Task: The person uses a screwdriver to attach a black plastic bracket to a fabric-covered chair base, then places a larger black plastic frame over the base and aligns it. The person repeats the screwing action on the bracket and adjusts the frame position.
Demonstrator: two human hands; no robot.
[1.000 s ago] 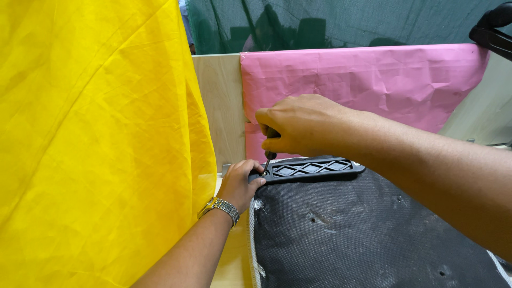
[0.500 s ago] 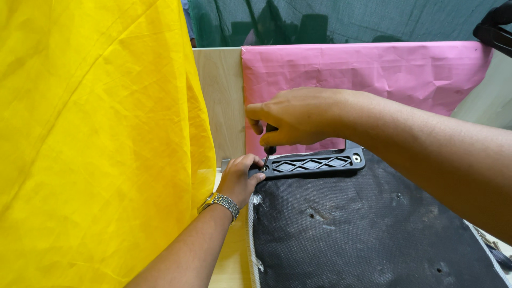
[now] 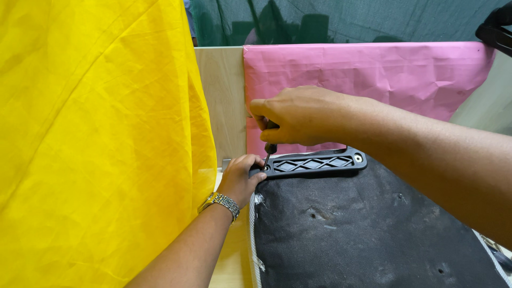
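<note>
Step in hand: right hand (image 3: 304, 114) clamped on screwdriver (image 3: 269, 152), frame centre, driving bracket (image 3: 312, 162) screw; left hand (image 3: 242, 178) grips bracket end. Next likely needs steady pressure.

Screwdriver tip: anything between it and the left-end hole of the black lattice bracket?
Nothing visible. The screwdriver, gripped by the right hand, runs straight down to the bracket end. The left hand holds that end from the side, not over the hole.
</note>
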